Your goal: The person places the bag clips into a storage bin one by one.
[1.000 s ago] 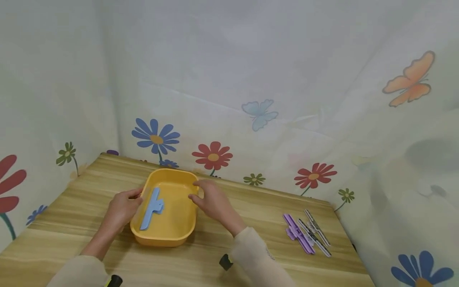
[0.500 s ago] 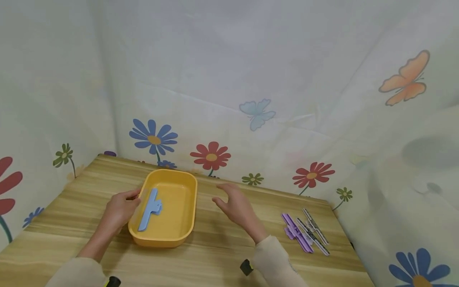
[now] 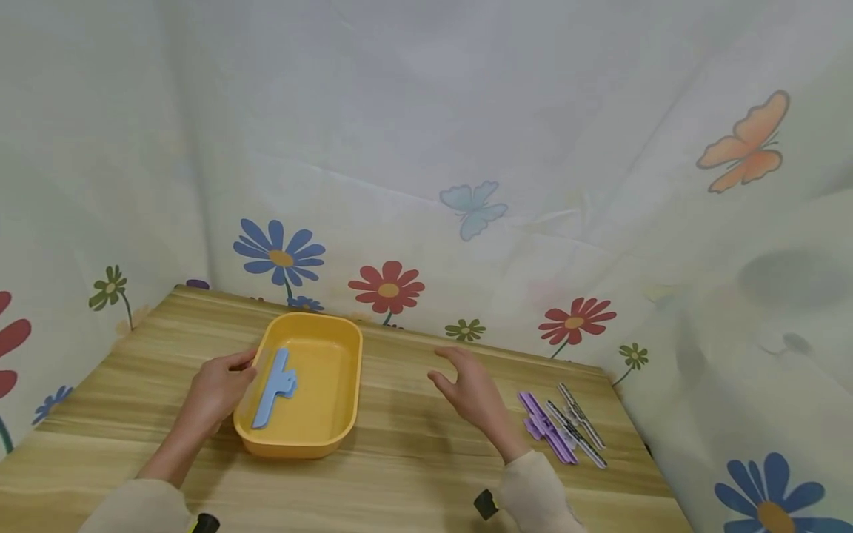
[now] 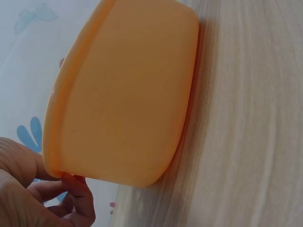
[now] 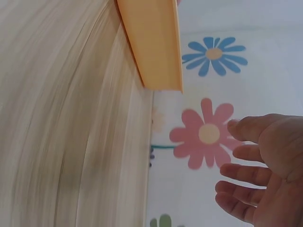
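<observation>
A yellow plastic bin [image 3: 328,396] stands on the left part of the table, with a light blue bag clip [image 3: 269,394] lying inside it along the left wall. My left hand [image 3: 218,391] grips the bin's left rim; the left wrist view shows thumb and curled fingers [image 4: 79,196] at the rim's corner. To the right of the bin, my right hand [image 3: 472,389] is in the air with fingers relaxed and apart, holding nothing. Further right lie a purple bag clip [image 3: 546,428] and two dark-and-white patterned bag clips [image 3: 580,438], close together.
The wood-grain table [image 3: 393,474] meets a white fabric backdrop [image 3: 373,148] printed with flowers and butterflies at its back and sides. A small purple thing [image 3: 198,284] shows at the table's far left corner.
My right hand has let go of the bin's right rim and moved right, toward the purple and patterned clips. My left hand stays on the left rim; the blue clip lies as before.
</observation>
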Demonstrator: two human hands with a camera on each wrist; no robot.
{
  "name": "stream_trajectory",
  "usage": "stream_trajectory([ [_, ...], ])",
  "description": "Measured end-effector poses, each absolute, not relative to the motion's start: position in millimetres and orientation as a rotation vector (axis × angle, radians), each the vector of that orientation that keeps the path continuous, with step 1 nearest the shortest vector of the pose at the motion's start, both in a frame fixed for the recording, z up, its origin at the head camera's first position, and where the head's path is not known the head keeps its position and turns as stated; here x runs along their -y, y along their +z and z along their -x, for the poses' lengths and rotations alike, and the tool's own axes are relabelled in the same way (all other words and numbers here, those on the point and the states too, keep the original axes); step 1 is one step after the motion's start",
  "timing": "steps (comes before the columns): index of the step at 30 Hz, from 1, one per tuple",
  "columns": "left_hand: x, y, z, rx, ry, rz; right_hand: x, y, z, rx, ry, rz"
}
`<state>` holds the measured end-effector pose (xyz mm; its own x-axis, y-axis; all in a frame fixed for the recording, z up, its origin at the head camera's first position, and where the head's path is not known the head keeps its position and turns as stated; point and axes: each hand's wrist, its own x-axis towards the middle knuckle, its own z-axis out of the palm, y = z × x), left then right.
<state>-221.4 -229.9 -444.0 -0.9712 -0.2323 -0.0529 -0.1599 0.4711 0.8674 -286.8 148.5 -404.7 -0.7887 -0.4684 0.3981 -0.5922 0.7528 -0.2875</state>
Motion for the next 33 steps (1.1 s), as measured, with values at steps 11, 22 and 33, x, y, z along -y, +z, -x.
stream_trajectory([
  [11, 230, -446, 222, 2.618, -1.564, -0.349, -189, -404, 283, 2.708, 0.652, -0.732],
  [22, 230, -442, 223, 2.637, -1.565, -0.356, -230, -409, 285, 2.688, 0.583, -0.718],
  [33, 228, -442, 222, 2.625, -1.587, -0.361, -277, -420, 288, 2.717, 0.602, -0.612],
])
